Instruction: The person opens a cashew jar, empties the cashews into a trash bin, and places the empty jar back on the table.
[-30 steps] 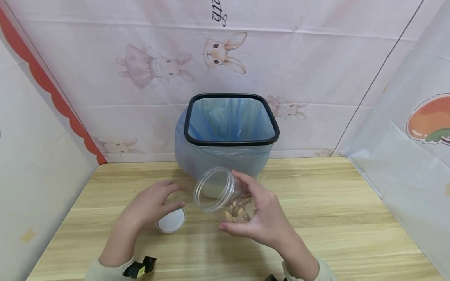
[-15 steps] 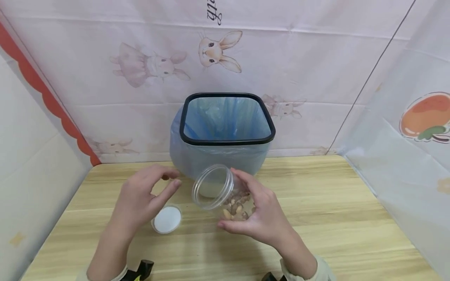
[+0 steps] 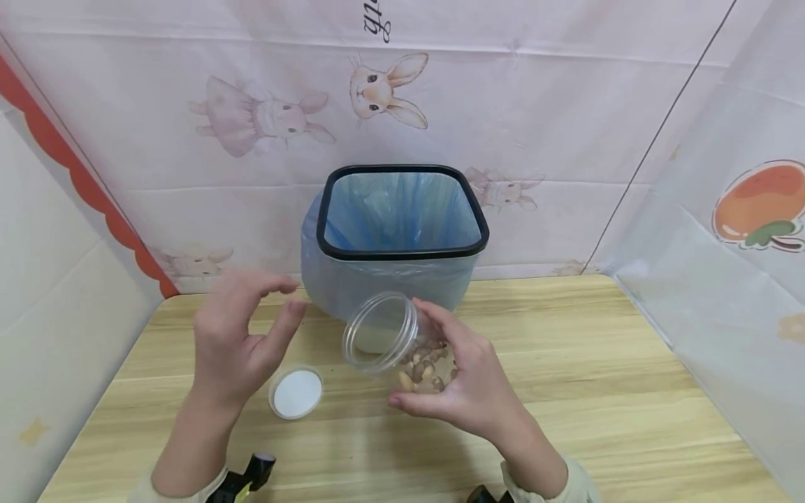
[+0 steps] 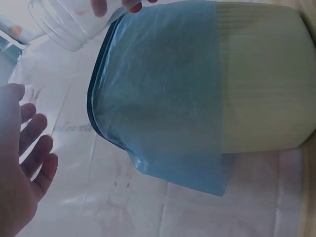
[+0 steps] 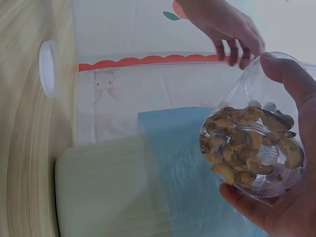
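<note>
A clear plastic jar leans on its side above the table, its open mouth facing left. My right hand grips it round the body, thumb and fingers on opposite sides. Brown and tan nuts lie heaped toward the jar's base in the right wrist view. Left of the jar, my left hand is raised with thumb and fingers apart and nothing between them. Its fingers curve loosely in the left wrist view. On the table below that hand lies a round lid with a white inside.
Behind the jar stands a bin with a black rim and a blue bag lining it, against the printed backdrop. The wooden table runs out to both sides, and fabric walls stand left and right.
My left hand has moved up and left, away from the lid and jar, and its thumb and fingers have spread. The right hand keeps the jar in nearly the same place.
</note>
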A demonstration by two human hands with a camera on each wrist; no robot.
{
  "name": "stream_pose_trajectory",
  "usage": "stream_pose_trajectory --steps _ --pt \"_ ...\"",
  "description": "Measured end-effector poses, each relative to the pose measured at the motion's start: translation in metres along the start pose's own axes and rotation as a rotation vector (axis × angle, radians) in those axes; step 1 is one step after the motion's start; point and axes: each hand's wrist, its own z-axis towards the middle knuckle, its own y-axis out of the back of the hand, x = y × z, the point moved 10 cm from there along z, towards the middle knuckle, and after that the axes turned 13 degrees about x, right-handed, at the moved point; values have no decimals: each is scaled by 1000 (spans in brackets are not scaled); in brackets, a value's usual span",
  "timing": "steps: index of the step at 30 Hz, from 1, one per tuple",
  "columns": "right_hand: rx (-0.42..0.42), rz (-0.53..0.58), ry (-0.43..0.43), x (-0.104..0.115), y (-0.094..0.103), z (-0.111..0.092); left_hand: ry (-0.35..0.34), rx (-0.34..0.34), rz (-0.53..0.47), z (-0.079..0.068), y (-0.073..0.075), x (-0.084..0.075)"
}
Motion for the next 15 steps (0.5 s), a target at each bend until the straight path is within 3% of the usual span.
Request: stream_pose_trajectory --steps 3,7,11,15 --pt "-2 -4 0 0 1 0 -12 29 38 13 -4 -2" --pt "-1 -6 0 1 1 0 -75 163 95 28 -21 -1" --pt "1 -2 6 1 1 0 -113 308 150 33 -43 9" --pt "1 8 9 0 1 0 -122 398 190 35 -60 20"
